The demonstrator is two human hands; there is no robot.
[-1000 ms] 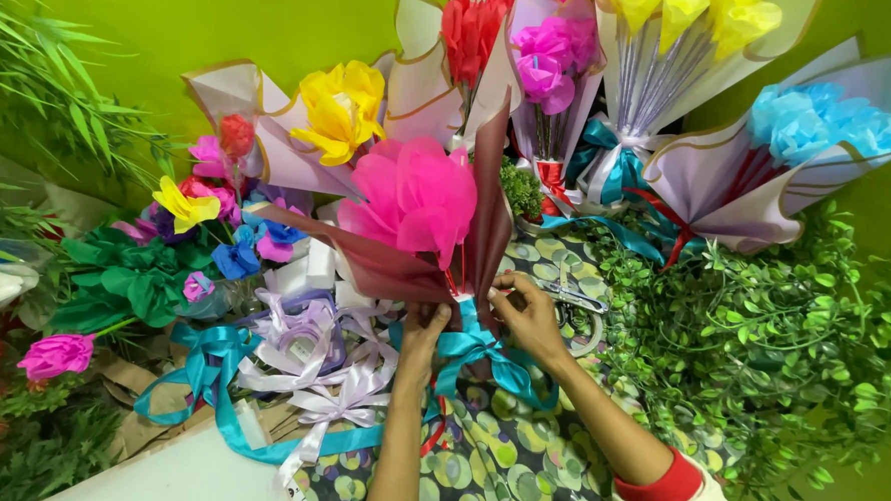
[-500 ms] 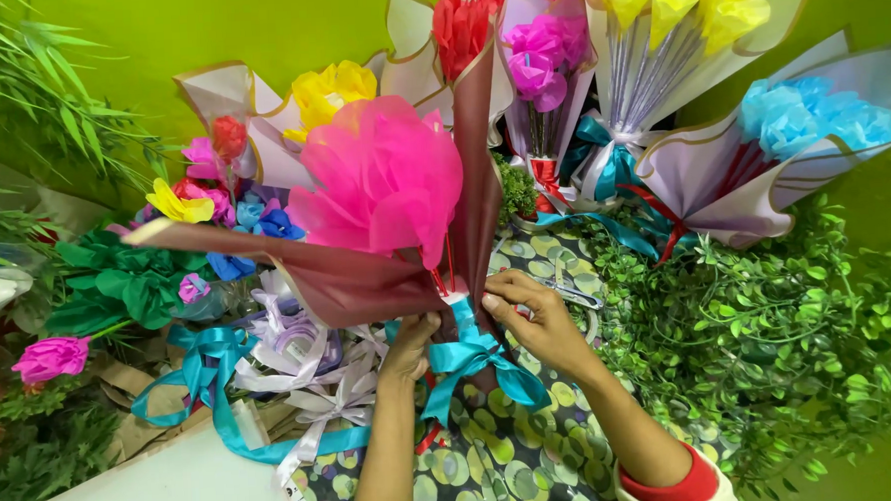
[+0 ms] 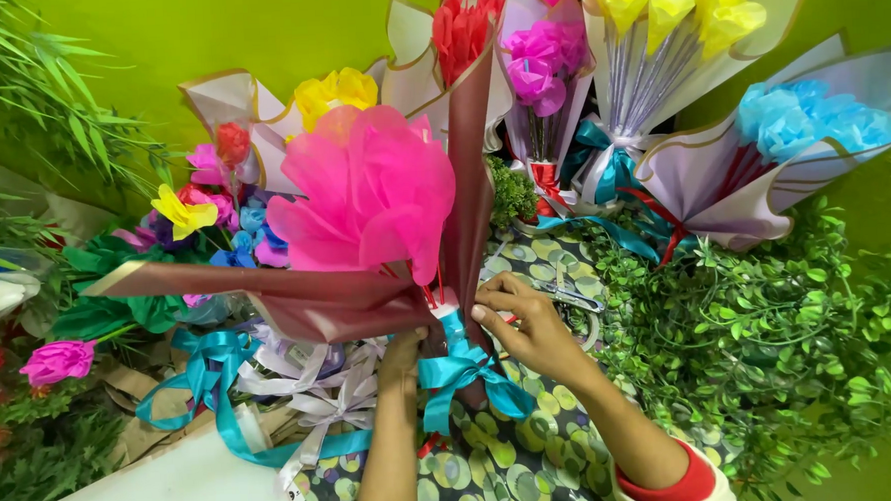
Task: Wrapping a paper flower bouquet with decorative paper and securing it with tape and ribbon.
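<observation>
Flower-craft shop: rows of wrapped paper bouquets (image 3: pixel 648 61), ribbons (image 3: pixel 211 376).

A pink tissue-paper bouquet (image 3: pixel 368 199) in a maroon wrap (image 3: pixel 367 294), tied with a teal ribbon bow (image 3: pixel 461 375), stands upright over the spotted cloth's (image 3: pixel 515 468) near edge.

I count two hands of mine, one pink bouquet (image 3: pixel 373 199) held up, one teal bow (image 3: pixel 461 375) on it, four wrapped bouquets standing behind, perhaps more hidden, and one pair of scissors (image 3: pixel 568 295).
</observation>
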